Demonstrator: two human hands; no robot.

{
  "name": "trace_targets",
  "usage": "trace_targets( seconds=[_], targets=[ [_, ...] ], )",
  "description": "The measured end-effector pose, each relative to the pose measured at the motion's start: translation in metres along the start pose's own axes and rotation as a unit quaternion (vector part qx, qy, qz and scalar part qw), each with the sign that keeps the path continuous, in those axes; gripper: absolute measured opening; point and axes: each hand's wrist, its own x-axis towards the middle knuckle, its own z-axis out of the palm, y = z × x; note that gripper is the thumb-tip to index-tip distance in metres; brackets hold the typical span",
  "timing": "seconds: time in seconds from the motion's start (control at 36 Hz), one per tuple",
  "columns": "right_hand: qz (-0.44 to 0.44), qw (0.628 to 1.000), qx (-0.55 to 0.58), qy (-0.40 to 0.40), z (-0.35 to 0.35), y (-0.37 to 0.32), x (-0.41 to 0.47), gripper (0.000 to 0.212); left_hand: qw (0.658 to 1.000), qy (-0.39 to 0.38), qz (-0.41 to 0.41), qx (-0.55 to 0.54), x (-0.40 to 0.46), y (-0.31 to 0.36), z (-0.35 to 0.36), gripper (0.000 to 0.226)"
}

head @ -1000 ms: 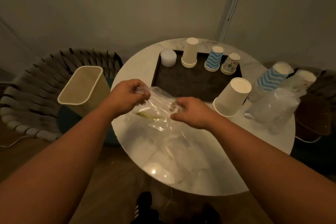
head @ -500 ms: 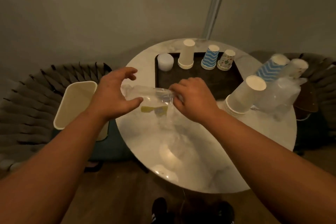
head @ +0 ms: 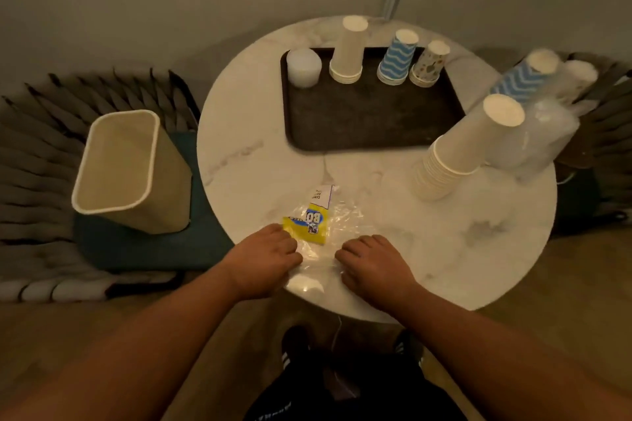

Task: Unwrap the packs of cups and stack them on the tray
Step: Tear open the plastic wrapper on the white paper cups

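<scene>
An empty clear plastic wrapper with a yellow and blue label lies flat on the marble table, near its front edge. My left hand and my right hand grip its near end with curled fingers, one on each side. Further back, the dark tray carries a translucent white cup stack, a plain cream stack, a blue wavy stack and a patterned stack. A tall unwrapped cream stack stands on the table right of the tray.
At the table's right edge lean wrapped packs: blue wavy cups, clear cups and one more pack. A cream waste bin sits on a woven chair to the left. The round table ends just below my hands.
Both hands have brought the wrapper down from mid-air and pulled it toward the table's front edge, where it now lies flat. My view has tilted further down.
</scene>
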Motion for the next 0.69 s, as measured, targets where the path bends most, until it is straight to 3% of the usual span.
trace_targets(
  seconds=[0.08,0.14,0.28,0.42,0.5,0.56,0.61,0.64,0.69],
  targets=[
    [0.003,0.998,0.07,-0.005,0.004,0.009,-0.009,0.023,0.993,-0.032,-0.051,-0.101,0.002,-0.001,-0.005,0.035],
    [0.033,0.992,0.12,0.003,-0.002,0.013,-0.007,0.028,0.972,-0.027,-0.144,-0.185,0.01,-0.004,-0.017,0.053],
    [0.247,0.93,0.271,0.012,-0.021,0.028,0.023,0.035,0.893,0.038,-0.328,-0.306,0.041,-0.03,-0.023,0.02],
    [0.352,0.896,0.268,-0.039,-0.014,0.049,0.062,0.037,0.863,0.042,-0.42,-0.278,0.059,-0.048,-0.006,0.021],
    [0.377,0.894,0.231,-0.076,-0.009,0.052,0.072,0.036,0.857,0.047,-0.463,-0.221,0.062,-0.044,-0.006,0.025],
    [0.38,0.901,0.2,-0.068,-0.006,0.05,0.075,0.038,0.886,0.113,-0.432,-0.122,0.059,-0.039,-0.005,0.028],
    [0.385,0.904,0.178,-0.06,-0.005,0.048,0.076,0.039,0.93,0.187,-0.312,-0.049,0.058,-0.027,-0.001,0.032],
    [0.388,0.904,0.168,-0.058,-0.005,0.047,0.076,0.039,0.954,0.189,-0.231,-0.028,0.058,-0.02,0.003,0.036],
    [0.396,0.907,0.136,-0.052,-0.008,0.046,0.076,0.036,0.987,0.106,-0.124,0.003,0.059,-0.01,0.013,0.047]
  ],
)
